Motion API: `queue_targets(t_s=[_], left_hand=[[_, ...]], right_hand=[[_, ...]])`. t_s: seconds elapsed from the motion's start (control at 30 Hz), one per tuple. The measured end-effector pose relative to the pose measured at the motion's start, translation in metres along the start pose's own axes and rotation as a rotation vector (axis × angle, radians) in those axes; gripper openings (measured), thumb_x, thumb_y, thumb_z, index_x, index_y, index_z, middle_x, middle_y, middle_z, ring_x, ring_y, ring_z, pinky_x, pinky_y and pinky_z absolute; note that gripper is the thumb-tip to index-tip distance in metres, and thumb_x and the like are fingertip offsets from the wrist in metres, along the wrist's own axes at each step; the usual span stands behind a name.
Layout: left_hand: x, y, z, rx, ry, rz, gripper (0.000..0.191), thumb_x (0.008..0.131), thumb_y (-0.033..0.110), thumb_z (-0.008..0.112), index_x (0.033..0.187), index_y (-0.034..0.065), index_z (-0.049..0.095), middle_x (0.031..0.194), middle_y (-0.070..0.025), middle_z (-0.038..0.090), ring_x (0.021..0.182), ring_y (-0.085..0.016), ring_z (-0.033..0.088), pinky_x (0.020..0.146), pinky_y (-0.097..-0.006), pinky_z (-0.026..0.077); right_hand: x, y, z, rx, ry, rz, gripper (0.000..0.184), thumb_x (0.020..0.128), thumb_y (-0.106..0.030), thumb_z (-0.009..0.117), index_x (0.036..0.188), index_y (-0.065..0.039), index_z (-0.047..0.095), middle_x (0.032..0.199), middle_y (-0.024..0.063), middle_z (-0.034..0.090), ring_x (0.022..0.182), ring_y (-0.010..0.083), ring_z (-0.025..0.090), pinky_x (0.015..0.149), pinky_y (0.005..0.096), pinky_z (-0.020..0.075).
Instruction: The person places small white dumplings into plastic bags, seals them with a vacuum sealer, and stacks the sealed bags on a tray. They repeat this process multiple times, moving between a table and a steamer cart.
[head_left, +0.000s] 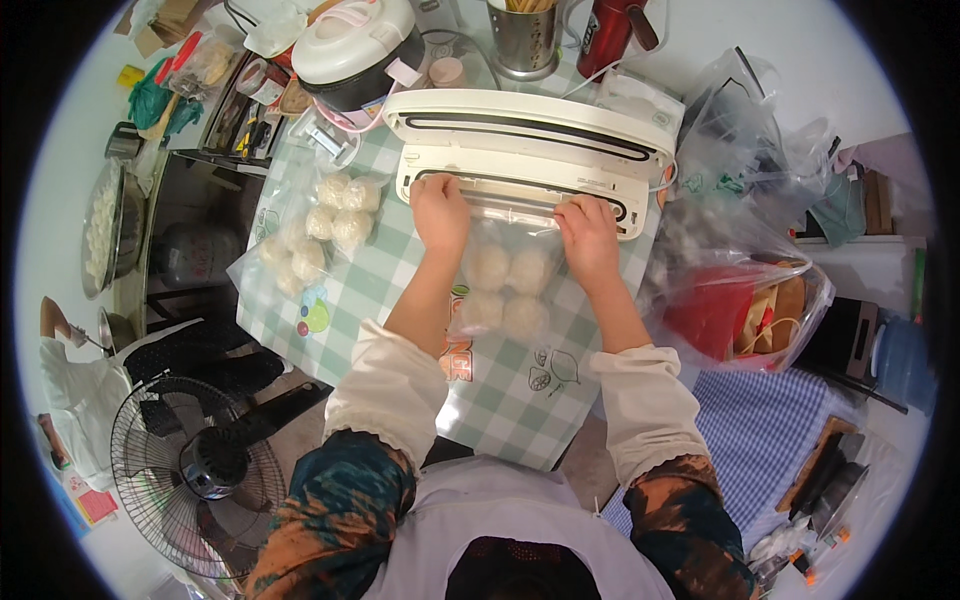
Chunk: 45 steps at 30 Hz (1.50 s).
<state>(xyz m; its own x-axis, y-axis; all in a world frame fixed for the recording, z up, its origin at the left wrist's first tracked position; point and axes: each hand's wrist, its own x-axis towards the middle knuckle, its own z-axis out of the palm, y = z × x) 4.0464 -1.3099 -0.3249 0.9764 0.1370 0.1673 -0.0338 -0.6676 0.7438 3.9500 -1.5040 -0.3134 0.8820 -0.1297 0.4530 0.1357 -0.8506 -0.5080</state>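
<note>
A white vacuum sealer (525, 154) stands with its lid raised at the back of the checked tablecloth (405, 300). Across its lower bed lies the mouth of a clear plastic bag (510, 225), which holds several round pale balls (491, 266), apparently dough or buns. My left hand (441, 214) pinches the left corner of the bag mouth against the sealer. At the right corner, my right hand (589, 236) grips it the same way. To the left lie two more clear bags of similar balls (345, 206) (292, 262), one behind the other.
A rice cooker (352, 52), a metal utensil holder (523, 37) and a red thermos (611, 37) line the back. Plastic bags (742, 300) crowd the right side. On the left are a black fan (199, 472) and another person's white sleeve (82, 397).
</note>
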Motion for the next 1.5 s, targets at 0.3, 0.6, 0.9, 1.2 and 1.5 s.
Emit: queue_targets(t_s=[0.3, 0.6, 0.9, 1.2, 1.5], left_hand=[[-0.008, 0.005, -0.011, 0.117, -0.129, 0.234, 0.009, 0.079, 0.01, 0.064, 0.087, 0.0079, 0.068, 0.092, -0.0096, 0.06, 0.086, -0.031, 0.056, 0.076, -0.04, 0.046], [0.004, 0.052, -0.05, 0.117, 0.166, 0.589, 0.043, 0.071, -0.005, 0.057, 0.112, 0.0074, 0.057, 0.112, -0.0149, 0.051, 0.101, -0.035, 0.049, 0.085, -0.0412, 0.04], [0.006, 0.03, -0.05, 0.177, -0.026, 0.558, 0.028, 0.076, -0.001, 0.057, 0.104, 0.0037, 0.059, 0.111, -0.0129, 0.056, 0.103, -0.033, 0.052, 0.089, -0.0425, 0.041], [0.07, 0.021, -0.004, 0.399, -0.206, 0.566, 0.032, 0.092, 0.029, 0.049, 0.111, 0.0036, 0.055, 0.115, -0.0162, 0.057, 0.114, -0.034, 0.05, 0.102, -0.0465, 0.034], [0.072, 0.016, -0.001, 0.332, -0.15, 0.71, 0.037, 0.082, 0.026, 0.061, 0.107, -0.0003, 0.052, 0.102, -0.0163, 0.054, 0.103, -0.036, 0.049, 0.1, -0.0483, 0.033]], right_hand=[[0.059, -0.017, -0.056, -0.264, 0.238, -0.054, 0.038, 0.072, -0.014, 0.073, 0.108, -0.011, 0.063, 0.112, 0.0068, 0.056, 0.101, 0.0284, 0.051, 0.091, 0.0437, 0.0365], [0.061, -0.008, -0.075, -0.427, -0.057, -0.054, 0.039, 0.071, -0.009, 0.067, 0.11, -0.013, 0.06, 0.101, 0.0053, 0.053, 0.099, 0.0252, 0.05, 0.092, 0.0433, 0.0327], [0.003, 0.004, -0.047, -0.348, -0.059, -0.074, 0.028, 0.072, -0.009, 0.065, 0.099, -0.013, 0.058, 0.106, 0.0067, 0.051, 0.105, 0.0264, 0.049, 0.092, 0.0429, 0.0325], [0.067, 0.025, -0.024, -0.352, -0.009, -0.082, 0.038, 0.085, -0.024, 0.06, 0.115, -0.002, 0.053, 0.128, 0.0176, 0.049, 0.123, 0.0336, 0.042, 0.103, 0.0476, 0.0283], [0.073, 0.03, -0.014, -0.334, -0.181, -0.061, 0.049, 0.083, -0.029, 0.062, 0.119, 0.002, 0.051, 0.122, 0.0211, 0.054, 0.122, 0.0372, 0.044, 0.104, 0.0491, 0.0299]])
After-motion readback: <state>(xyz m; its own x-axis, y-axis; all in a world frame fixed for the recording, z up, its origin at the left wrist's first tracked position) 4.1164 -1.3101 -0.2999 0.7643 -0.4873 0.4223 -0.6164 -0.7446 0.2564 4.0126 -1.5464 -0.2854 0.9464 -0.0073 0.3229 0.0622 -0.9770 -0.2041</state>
